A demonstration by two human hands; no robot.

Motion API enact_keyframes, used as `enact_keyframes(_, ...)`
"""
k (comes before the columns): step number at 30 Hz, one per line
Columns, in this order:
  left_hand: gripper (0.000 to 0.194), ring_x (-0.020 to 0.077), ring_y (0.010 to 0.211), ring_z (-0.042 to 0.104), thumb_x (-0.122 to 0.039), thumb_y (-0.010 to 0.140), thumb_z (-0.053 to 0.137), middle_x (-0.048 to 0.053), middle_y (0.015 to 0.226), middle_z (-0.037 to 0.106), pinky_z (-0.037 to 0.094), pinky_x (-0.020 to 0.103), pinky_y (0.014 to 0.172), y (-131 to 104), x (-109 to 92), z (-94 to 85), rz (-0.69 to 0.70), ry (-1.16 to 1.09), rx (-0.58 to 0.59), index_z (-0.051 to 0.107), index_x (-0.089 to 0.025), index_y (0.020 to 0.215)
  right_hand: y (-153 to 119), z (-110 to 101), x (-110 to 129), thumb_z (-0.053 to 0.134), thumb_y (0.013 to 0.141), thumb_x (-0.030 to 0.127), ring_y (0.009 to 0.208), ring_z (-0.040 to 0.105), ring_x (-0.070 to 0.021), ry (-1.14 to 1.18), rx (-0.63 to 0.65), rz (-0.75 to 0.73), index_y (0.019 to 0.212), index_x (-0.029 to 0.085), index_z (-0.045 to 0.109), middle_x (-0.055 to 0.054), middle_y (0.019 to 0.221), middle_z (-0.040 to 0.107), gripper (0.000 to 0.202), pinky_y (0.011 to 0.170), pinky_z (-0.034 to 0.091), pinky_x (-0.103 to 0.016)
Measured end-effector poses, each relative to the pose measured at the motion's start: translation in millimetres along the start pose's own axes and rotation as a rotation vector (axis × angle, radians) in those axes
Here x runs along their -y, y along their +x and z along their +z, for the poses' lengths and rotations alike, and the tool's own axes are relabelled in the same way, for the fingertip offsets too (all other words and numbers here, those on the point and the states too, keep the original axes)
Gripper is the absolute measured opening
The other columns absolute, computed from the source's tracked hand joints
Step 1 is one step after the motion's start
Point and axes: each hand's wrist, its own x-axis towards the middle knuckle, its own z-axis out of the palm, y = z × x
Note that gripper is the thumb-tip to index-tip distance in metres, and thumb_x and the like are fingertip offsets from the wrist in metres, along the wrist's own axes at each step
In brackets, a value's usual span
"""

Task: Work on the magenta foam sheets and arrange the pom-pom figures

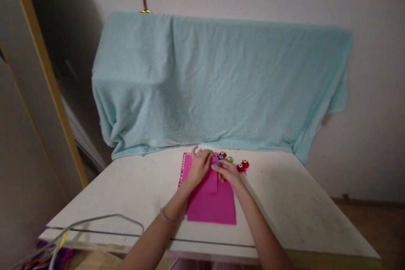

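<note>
Pink sheets [211, 209] lie overlapping on the white table, and one at the left has a row of white dots or holes along its edge. My left hand [200, 165] is over the upper part of the sheets, its fingertips pinched at a narrower pink piece [210, 181]. From the right, my right hand [228, 171] holds a small purple item [217, 163] between thumb and fingers, close to my left fingertips. Just beyond my hands are small red pieces with eye-like white dots [243, 165] and a green one [229, 159].
A light blue cloth [221, 84] hangs behind the white table [278, 202]. A grey bent tube or wire [104, 217] crosses the table's front left corner. A yellow-edged frame [47, 71] leans at the left.
</note>
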Motion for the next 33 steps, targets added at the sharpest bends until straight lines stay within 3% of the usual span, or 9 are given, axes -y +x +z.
enact_keyframes(19,0.018,0.0154,0.086,0.059,-0.022,0.097,0.04,-0.001,0.088,0.066,0.022,0.045,0.112,0,0,1.0,0.01,0.02,0.001,0.056,-0.022,0.088,0,2,0,0.079,0.066,0.046,0.038,0.047,-0.0087,0.006,-0.006,0.002,0.095,0.017,0.065,0.005,0.053,0.058,0.044,0.035,0.031,-0.019)
enact_keyframes(33,0.018,0.0158,0.084,0.058,-0.023,0.097,0.04,-0.001,0.083,0.065,0.025,0.044,0.111,0,2,3.2,0.025,0.013,0.003,0.056,-0.023,0.087,-6,9,9,0.087,0.051,0.044,0.047,0.052,-0.0103,0.059,-0.064,-0.002,0.084,0.016,0.069,0.0,0.065,0.066,0.047,0.046,0.04,-0.023)
